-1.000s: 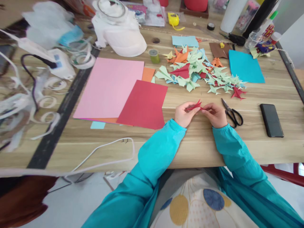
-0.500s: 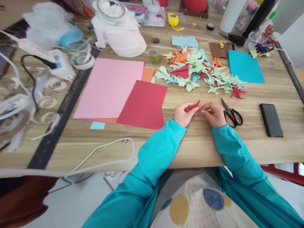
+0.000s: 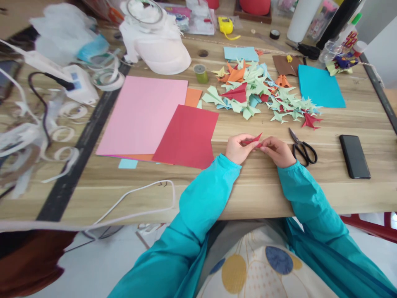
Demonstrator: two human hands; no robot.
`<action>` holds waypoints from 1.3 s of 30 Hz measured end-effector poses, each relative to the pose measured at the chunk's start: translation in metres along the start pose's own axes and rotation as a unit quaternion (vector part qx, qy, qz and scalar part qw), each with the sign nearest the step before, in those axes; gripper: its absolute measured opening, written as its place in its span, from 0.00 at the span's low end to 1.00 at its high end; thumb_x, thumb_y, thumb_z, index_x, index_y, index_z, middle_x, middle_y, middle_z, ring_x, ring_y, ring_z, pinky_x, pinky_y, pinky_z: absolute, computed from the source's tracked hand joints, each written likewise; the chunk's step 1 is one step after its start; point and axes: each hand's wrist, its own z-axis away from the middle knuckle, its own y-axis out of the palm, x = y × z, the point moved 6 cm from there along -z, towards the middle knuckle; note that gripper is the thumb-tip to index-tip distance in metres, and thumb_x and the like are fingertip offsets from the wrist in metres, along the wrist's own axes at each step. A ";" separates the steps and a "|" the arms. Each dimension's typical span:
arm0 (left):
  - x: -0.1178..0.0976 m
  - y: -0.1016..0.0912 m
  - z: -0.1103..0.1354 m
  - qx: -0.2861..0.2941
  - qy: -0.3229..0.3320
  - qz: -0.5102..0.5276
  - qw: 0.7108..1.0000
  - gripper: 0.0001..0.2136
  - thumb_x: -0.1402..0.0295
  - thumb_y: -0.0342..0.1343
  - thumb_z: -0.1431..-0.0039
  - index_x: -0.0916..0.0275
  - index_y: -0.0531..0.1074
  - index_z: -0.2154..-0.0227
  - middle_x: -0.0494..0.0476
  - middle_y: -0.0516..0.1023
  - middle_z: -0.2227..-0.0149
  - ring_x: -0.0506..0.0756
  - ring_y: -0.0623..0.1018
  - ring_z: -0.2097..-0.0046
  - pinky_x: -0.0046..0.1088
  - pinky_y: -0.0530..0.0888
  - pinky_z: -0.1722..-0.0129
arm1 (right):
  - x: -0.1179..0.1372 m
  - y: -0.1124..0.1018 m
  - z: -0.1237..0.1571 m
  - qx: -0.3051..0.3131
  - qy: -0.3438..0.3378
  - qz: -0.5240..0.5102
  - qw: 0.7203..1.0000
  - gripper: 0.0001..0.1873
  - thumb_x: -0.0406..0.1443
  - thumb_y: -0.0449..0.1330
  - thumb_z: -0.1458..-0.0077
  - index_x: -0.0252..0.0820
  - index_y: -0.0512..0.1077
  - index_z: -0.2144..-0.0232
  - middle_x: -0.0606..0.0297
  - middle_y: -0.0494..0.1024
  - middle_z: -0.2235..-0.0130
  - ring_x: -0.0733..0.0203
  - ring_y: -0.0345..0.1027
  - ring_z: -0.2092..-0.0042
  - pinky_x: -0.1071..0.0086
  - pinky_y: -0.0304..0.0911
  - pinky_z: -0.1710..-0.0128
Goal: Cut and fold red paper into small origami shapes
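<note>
Red paper, folded small: the piece [image 3: 257,139] sits between the two hands, in front of the body, one sharp tip poking up. Left hand [image 3: 238,149]: thumb and fingers closed on the piece, holding its body. Right hand [image 3: 278,151]: fingertips pinched narrow at the piece's right end; the exact fold under them is hidden. Whether either hand rests on the table [image 3: 260,198], cannot tell.

Judgement on the handling: left grip best kept firm but light, so layers neither slip nor crumple; right pinch best worked from the crease root toward the tip, edges matched first. Narrow points look prone to bending or tearing if pulled.

Just beside the right hand, scissors [image 3: 298,143], blades slightly parted or shut, too small to tell. Farther right, phone [image 3: 355,156]. Left of the hands, red sheet [image 3: 189,136] overlapping pink sheet [image 3: 139,116]. Beyond the hands, a heap [image 3: 259,85] of folded paper, mostly pale green. Right of it, blue paper [image 3: 322,87].
</note>
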 end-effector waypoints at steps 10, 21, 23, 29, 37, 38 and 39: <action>-0.001 -0.002 -0.001 0.003 0.002 0.002 1.000 0.11 0.66 0.65 0.61 0.67 0.74 0.74 0.57 0.79 0.75 0.54 0.78 0.74 0.29 0.77 0.73 | 0.002 -0.001 0.001 -0.008 0.006 -0.001 1.000 0.12 0.44 0.58 0.49 0.41 0.67 0.73 0.65 0.69 0.71 0.64 0.62 0.71 0.68 0.60 0.71; 0.000 -0.002 -0.001 0.003 -0.007 0.012 1.000 0.12 0.66 0.65 0.62 0.68 0.74 0.73 0.56 0.78 0.75 0.53 0.77 0.75 0.30 0.77 0.74 | 0.006 0.002 0.001 0.019 -0.006 0.077 0.997 0.12 0.43 0.53 0.45 0.41 0.66 0.74 0.67 0.67 0.75 0.66 0.58 0.74 0.70 0.57 0.73; 0.001 -0.003 -0.002 -0.005 -0.009 0.016 1.000 0.13 0.65 0.65 0.62 0.68 0.74 0.73 0.57 0.78 0.75 0.53 0.78 0.75 0.30 0.76 0.74 | 0.006 0.001 0.002 0.006 -0.004 0.059 0.998 0.12 0.44 0.54 0.45 0.41 0.67 0.72 0.66 0.68 0.74 0.66 0.59 0.74 0.70 0.58 0.73; 0.002 -0.003 -0.002 -0.008 -0.006 0.015 1.000 0.14 0.64 0.66 0.63 0.68 0.74 0.73 0.58 0.79 0.74 0.54 0.78 0.73 0.30 0.76 0.74 | 0.009 0.000 0.002 -0.012 -0.016 0.037 0.999 0.12 0.44 0.55 0.46 0.41 0.68 0.72 0.64 0.70 0.72 0.63 0.63 0.70 0.68 0.61 0.70; 0.003 -0.003 -0.002 -0.013 -0.008 0.014 1.000 0.14 0.65 0.65 0.62 0.69 0.74 0.72 0.60 0.79 0.74 0.55 0.78 0.74 0.33 0.77 0.72 | 0.005 0.002 0.002 -0.010 -0.004 0.058 0.998 0.08 0.40 0.57 0.48 0.41 0.66 0.72 0.65 0.69 0.71 0.66 0.60 0.73 0.69 0.58 0.72; 0.002 -0.003 -0.002 -0.010 -0.009 0.014 1.000 0.14 0.65 0.65 0.62 0.68 0.74 0.73 0.59 0.79 0.74 0.55 0.78 0.74 0.32 0.77 0.72 | 0.005 0.002 0.002 -0.002 -0.008 0.064 0.998 0.08 0.40 0.56 0.47 0.41 0.65 0.72 0.66 0.68 0.72 0.66 0.59 0.73 0.69 0.57 0.72; 0.002 -0.002 -0.001 -0.006 -0.009 0.014 1.000 0.13 0.65 0.65 0.62 0.68 0.74 0.73 0.58 0.79 0.74 0.54 0.78 0.74 0.32 0.77 0.72 | 0.006 0.003 0.002 0.007 -0.012 0.070 0.997 0.08 0.40 0.55 0.47 0.42 0.65 0.73 0.66 0.67 0.73 0.65 0.58 0.73 0.70 0.57 0.72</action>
